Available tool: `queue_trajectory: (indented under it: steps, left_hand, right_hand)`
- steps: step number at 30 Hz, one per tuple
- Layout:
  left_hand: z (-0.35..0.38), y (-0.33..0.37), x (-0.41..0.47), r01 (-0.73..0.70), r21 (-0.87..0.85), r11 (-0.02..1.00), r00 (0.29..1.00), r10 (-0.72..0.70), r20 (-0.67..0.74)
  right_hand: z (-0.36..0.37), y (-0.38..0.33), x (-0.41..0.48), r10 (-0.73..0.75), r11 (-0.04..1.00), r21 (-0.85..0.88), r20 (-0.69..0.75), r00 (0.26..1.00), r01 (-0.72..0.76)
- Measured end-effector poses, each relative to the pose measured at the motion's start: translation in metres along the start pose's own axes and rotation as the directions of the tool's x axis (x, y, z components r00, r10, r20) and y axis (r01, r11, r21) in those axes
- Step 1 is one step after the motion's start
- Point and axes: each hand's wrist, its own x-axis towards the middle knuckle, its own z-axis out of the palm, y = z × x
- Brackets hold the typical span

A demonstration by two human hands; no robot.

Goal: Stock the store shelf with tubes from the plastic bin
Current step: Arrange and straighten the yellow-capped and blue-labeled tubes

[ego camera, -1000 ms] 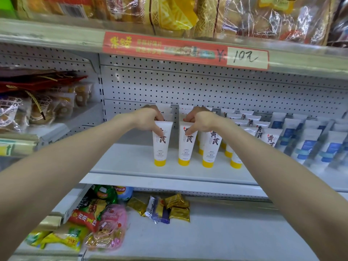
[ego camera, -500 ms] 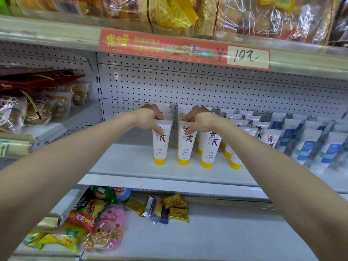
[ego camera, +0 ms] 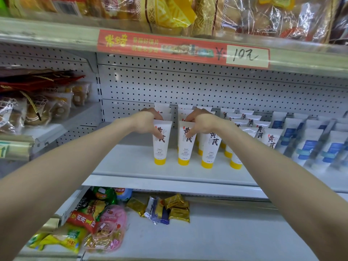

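Two tubes stand cap-down on the shelf (ego camera: 131,166) below the red price strip (ego camera: 182,47): left hand (ego camera: 146,123) pinches the left tube (ego camera: 161,147) at its top, right hand (ego camera: 204,123) the right tube (ego camera: 185,148), thumbs in front, fingers behind. Risk (narrow caps, tight rows): a jerky release w/ a sideways nudge could prob. domino the back rows (ego camera: 185,108).

Facing me: a white metal store shelf (ego camera: 135,166) backed by a perforated panel (ego camera: 207,87). The upper shelf (ego camera: 47,34) carries a red price strip (ego camera: 160,46) with a handwritten label (ego camera: 246,56), and wrapped baked goods (ego camera: 263,16) sit above it. To my left, an adjoining bay (ego camera: 62,127) holds bagged pastries (ego camera: 37,110). The lower shelf (ego camera: 235,232) holds snack packets (ego camera: 90,223). Lighting is even and diffuse.
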Motion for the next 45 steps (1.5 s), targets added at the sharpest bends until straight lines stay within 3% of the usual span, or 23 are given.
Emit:
queue_trajectory:
  steps: [18,29,45]
  left_hand:
    - [-0.003,0.006,-0.001,-0.028,0.028,0.999,1.0,0.029,-0.007]
    - [-0.044,0.013,0.012,-0.061,-0.242,0.968,0.996,0.043,-0.078]
    - [-0.027,-0.028,0.105,-0.084,-0.188,0.979,0.988,0.057,-0.145]
  right_hand:
    - [-0.001,0.003,0.003,-0.023,0.999,0.025,0.0,1.0,0.023]
    - [-0.033,0.007,0.014,-0.017,0.969,0.239,-0.173,0.985,0.059]
    - [-0.034,0.048,0.095,0.037,0.972,0.236,-0.159,0.987,0.002]
